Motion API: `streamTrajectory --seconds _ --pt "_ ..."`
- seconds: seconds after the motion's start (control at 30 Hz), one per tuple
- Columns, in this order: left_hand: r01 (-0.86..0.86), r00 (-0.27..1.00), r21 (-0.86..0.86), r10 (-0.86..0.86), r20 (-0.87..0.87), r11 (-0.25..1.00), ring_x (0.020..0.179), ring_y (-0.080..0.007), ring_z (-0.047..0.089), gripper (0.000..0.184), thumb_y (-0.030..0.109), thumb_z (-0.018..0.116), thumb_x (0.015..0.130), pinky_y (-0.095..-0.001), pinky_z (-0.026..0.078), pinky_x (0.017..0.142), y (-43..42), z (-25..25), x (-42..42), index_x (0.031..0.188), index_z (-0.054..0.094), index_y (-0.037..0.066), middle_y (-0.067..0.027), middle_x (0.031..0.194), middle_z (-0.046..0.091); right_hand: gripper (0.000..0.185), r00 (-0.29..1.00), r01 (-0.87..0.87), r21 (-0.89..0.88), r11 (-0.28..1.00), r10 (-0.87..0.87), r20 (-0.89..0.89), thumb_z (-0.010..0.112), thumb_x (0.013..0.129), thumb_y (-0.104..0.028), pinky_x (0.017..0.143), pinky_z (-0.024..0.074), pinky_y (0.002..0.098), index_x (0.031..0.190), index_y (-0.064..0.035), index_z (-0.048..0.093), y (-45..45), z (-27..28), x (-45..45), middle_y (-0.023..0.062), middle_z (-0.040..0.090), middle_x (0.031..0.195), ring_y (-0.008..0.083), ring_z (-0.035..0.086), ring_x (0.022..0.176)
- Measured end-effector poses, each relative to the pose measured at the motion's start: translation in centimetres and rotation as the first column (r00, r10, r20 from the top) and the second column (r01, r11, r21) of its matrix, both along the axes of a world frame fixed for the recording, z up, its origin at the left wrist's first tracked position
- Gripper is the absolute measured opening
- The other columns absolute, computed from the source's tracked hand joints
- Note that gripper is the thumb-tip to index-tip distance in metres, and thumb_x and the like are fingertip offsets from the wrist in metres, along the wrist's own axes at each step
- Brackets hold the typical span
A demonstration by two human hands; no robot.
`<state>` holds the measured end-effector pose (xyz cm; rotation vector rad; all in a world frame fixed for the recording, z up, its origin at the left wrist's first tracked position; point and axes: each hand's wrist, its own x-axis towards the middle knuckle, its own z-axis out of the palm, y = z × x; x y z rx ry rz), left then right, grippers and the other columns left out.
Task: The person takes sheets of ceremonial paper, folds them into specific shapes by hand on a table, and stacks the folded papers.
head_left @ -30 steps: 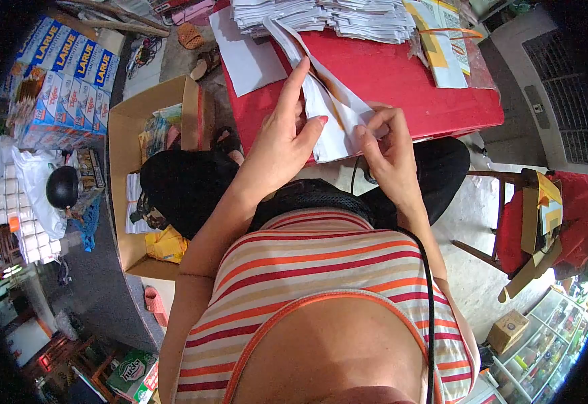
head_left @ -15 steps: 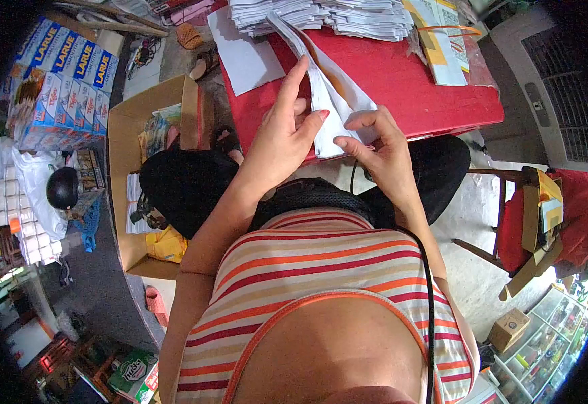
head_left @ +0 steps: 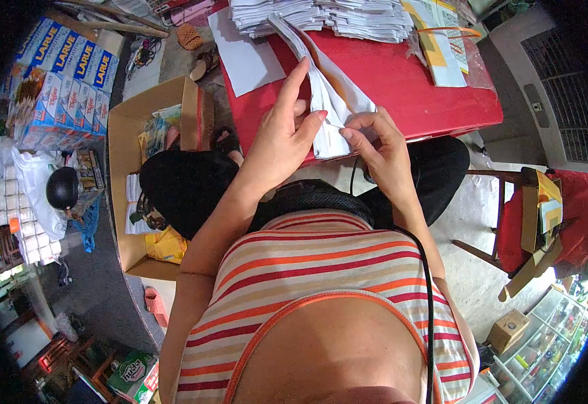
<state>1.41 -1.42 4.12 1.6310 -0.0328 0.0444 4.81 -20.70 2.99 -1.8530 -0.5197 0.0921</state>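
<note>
A folded white paper bundle [head_left: 329, 108] stands half-opened at the near edge of the red table [head_left: 435, 111], with a brownish-yellow strip showing inside its fold. My left hand [head_left: 282, 128] grips its left side, the index finger stretched along the edge and the thumb pressing on the front. On the other side, my right hand [head_left: 380, 140] pinches the paper's near right edge between thumb and fingers. Some of the right fingers are hidden behind the paper. Just beyond lie piles of folded white papers [head_left: 364, 20], and to the left is a flat white sheet [head_left: 245, 57].
Yellow and white envelopes [head_left: 435, 47] with an orange band lie at the table's right. An open cardboard box [head_left: 124, 121] stands by my left leg. Beer cartons [head_left: 72, 101] are stacked at far left. A wooden chair [head_left: 492, 229] holding a box is at right.
My right thumb and fingers have closed together on the paper's edge, where they were spread apart before. The left hand stays in place.
</note>
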Motion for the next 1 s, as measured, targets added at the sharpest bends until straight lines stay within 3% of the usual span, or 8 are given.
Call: streamTrajectory --seconds 0.23,0.33,0.43,0.5,0.63,0.7,0.9,1.0 --pt "-0.018 1.0 0.054 0.019 -0.015 0.998 0.101 -0.0129 0.062 0.071 -0.003 0.051 0.1 -0.0259 0.05 0.085 -0.1 0.1 -0.2 0.16 0.015 0.01 -0.0174 0.113 0.067 0.014 0.999 -0.031 0.035 0.999 0.032 -0.031 0.069 0.094 -0.014 0.068 0.0454 0.026 0.099 -0.0011 0.066 -0.4 -0.4 0.2 0.0028 0.057 0.091 0.011 0.055 0.079" --pt "-0.067 0.997 0.062 0.064 0.044 0.996 0.076 -0.019 0.066 0.079 0.003 0.059 0.095 -0.0335 0.052 0.069 -0.1 -0.3 -0.3 0.158 0.013 0.006 -0.0168 0.085 0.067 0.016 0.982 -0.037 0.101 0.994 0.054 -0.181 0.067 0.096 -0.015 0.07 0.046 0.0254 0.1 -0.0004 0.064 -0.7 -0.6 0.4 0.0026 0.057 0.092 0.0102 0.055 0.08" --pt "-0.146 0.989 0.134 0.146 0.01 0.98 0.104 -0.019 0.064 0.08 0.0 0.056 0.096 -0.0296 0.052 0.089 -0.5 -0.2 -0.5 0.159 0.008 0.006 -0.0214 0.119 0.064 0.026 0.974 -0.063 0.135 0.989 0.09 -0.208 0.071 0.094 -0.021 0.072 0.0469 0.0253 0.105 -0.0007 0.061 -0.8 -0.6 0.4 0.0033 0.06 0.097 0.0106 0.057 0.084" --pt "-0.307 0.95 0.453 0.245 0.192 0.837 0.112 -0.0287 0.065 0.088 0.004 0.064 0.09 -0.0361 0.052 0.094 -0.7 -0.3 -0.3 0.157 0.007 0.004 -0.0262 0.124 0.062 0.046 0.993 -0.041 0.023 0.999 0.043 -0.114 0.077 0.087 -0.029 0.08 0.0506 0.03 0.119 -0.0019 0.058 -0.6 0.6 -0.2 0.0093 0.06 0.113 0.0178 0.061 0.094" --pt "-0.263 0.965 0.353 0.247 0.089 0.898 0.117 -0.0356 0.063 0.096 0.006 0.07 0.086 -0.0418 0.051 0.098 -0.8 0.2 -0.3 0.157 0.005 0.004 -0.0295 0.126 0.06 0.07 0.912 -0.168 -0.181 0.969 0.223 0.344 0.078 0.08 -0.044 0.091 0.0533 0.0454 0.136 -0.0082 0.054 0.4 3.6 -0.1 0.0231 0.047 0.137 0.0397 0.059 0.114" --pt "-0.208 0.977 0.401 0.207 0.045 0.892 0.111 -0.0487 0.063 0.101 0.016 0.07 0.087 -0.0497 0.051 0.093 -0.9 0.5 -0.3 0.154 -0.002 -0.004 -0.0393 0.119 0.059 0.067 0.872 -0.141 -0.343 0.929 0.281 0.402 0.076 0.082 -0.046 0.089 0.0541 0.0464 0.135 -0.0099 0.055 0.6 4.9 0.0 0.0235 0.047 0.136 0.0407 0.059 0.113" --pt "-0.192 0.981 0.429 0.182 0.064 0.882 0.122 -0.0506 0.055 0.105 0.013 0.074 0.083 -0.05 0.046 0.101 -1.0 0.2 -0.2 0.156 -0.001 0.001 -0.038 0.135 0.05 0.027 0.836 -0.009 -0.515 0.857 0.289 0.467 0.067 0.091 -0.029 0.067 0.0551 0.047 0.095 -0.0029 0.068 1.7 6.1 1.6 0.0172 0.062 0.09 0.0382 0.066 0.079" --pt "-0.232 0.972 0.423 0.198 0.124 0.876 0.134 -0.0391 0.049 0.098 0.006 0.073 0.084 -0.0431 0.04 0.111 -0.5 0.3 -0.5 0.157 0.007 0.003 -0.0313 0.146 0.044 0.02 0.929 -0.026 -0.552 0.833 0.224 0.294 0.066 0.091 -0.015 0.073 0.0537 0.0435 0.106 -0.0017 0.067 0.7 6.6 2.4 0.0164 0.065 0.095 0.0394 0.066 0.084"
